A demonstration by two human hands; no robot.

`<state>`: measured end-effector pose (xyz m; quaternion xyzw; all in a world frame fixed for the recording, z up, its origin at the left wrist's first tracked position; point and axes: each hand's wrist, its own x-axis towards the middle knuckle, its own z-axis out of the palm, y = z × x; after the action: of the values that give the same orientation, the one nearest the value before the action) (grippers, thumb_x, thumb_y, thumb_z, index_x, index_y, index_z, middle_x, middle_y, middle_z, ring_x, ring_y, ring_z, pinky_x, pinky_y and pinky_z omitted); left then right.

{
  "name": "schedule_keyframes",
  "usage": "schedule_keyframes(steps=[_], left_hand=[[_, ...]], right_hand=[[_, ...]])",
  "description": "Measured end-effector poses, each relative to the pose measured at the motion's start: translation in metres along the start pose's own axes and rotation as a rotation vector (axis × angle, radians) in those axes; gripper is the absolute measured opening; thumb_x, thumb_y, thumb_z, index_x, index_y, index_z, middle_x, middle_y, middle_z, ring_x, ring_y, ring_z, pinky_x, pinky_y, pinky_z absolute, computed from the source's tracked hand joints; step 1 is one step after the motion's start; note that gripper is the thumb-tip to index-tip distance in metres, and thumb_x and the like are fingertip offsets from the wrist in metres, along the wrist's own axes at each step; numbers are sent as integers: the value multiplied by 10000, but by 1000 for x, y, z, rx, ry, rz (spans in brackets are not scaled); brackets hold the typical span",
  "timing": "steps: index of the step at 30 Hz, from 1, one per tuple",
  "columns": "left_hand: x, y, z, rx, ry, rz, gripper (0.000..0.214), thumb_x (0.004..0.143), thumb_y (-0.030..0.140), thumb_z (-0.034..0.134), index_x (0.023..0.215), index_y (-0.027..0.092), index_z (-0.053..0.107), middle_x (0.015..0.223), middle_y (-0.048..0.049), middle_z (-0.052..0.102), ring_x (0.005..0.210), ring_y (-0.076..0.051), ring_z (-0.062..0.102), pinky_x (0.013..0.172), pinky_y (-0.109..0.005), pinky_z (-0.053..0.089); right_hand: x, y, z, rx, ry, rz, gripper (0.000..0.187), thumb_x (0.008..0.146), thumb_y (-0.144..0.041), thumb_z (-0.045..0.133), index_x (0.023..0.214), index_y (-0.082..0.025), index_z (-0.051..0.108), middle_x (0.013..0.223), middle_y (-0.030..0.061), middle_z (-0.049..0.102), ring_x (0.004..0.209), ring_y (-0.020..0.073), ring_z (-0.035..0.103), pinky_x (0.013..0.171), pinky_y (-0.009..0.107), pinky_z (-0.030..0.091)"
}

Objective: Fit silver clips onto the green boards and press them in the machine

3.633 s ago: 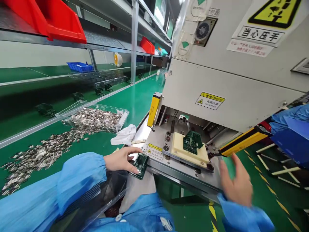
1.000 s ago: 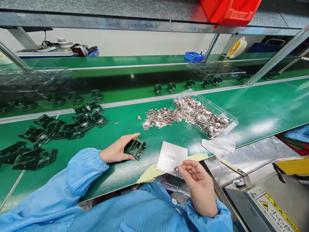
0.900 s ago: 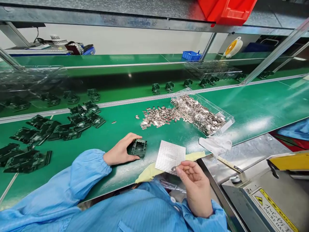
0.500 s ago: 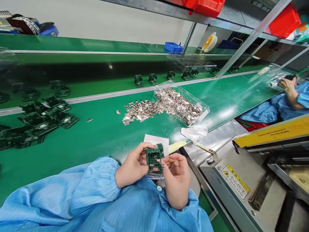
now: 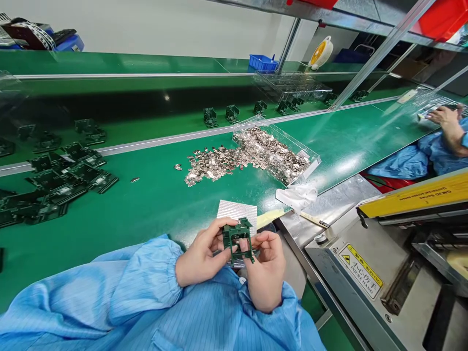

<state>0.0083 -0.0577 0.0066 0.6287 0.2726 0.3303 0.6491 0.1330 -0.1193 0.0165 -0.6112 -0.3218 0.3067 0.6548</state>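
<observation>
From the head camera, the left hand (image 5: 199, 256) grips a green frame-like part (image 5: 239, 227) by its left side, thumb below and fingers above. The right hand (image 5: 266, 275) pinches the same part from the right: its thumb lies in the central opening, its fingers curl behind the right edge. Whether those fingers also hide a small piece, I cannot tell. The part is held tilted, just above a ribbed silver sheet (image 5: 234, 209) at the near edge of the worktop (image 5: 157, 204).

Farther off, metal pieces (image 5: 215, 165) lie loose and fill a clear tray (image 5: 310, 168); one stray piece (image 5: 135, 179) rests apart to the left. More green parts (image 5: 73, 170) are heaped on the left. To the right are a white cloth (image 5: 297, 196) and a machine (image 5: 383, 243); a co-worker's hand (image 5: 448, 117) shows at far right.

The handling of this one part looks under way rather than finished, as both hands are on it. Judging by the many loose pieces, plenty seems left; which heaped parts are done cannot be made out.
</observation>
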Motion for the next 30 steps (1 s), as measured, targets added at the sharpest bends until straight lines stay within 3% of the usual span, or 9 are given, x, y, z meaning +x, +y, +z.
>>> schedule_keyframes(steps=[6,11,18,30], left_hand=[[-1,-4,2,-89,5,10,381,866,214,608,1208,260,446,1049,-45,588,905,-134,638,798,-222,550],[-4,-5,4,-88,9,15,372,876,215,605,1209,270,448,1051,-35,589,859,-111,640,736,-178,543],[-3,-4,5,-83,15,11,361,872,249,613,1198,246,459,1040,-50,608,869,-139,648,755,-216,554],[-2,-3,5,12,56,46,258,916,263,530,1166,216,489,928,-41,609,681,-98,576,576,-174,481]], right_hand=[[-2,2,1,85,24,-9,252,752,-180,709,779,-223,463,696,-37,584,674,139,579,654,272,480],[-3,3,2,53,62,-67,244,758,-159,704,771,-222,469,692,-38,580,689,136,571,678,273,456],[-4,3,0,67,59,-69,262,760,-157,692,764,-228,439,666,-40,575,698,148,555,683,282,445],[-6,6,0,-13,8,-89,212,787,-193,682,793,-224,473,710,-30,551,680,137,554,649,264,470]])
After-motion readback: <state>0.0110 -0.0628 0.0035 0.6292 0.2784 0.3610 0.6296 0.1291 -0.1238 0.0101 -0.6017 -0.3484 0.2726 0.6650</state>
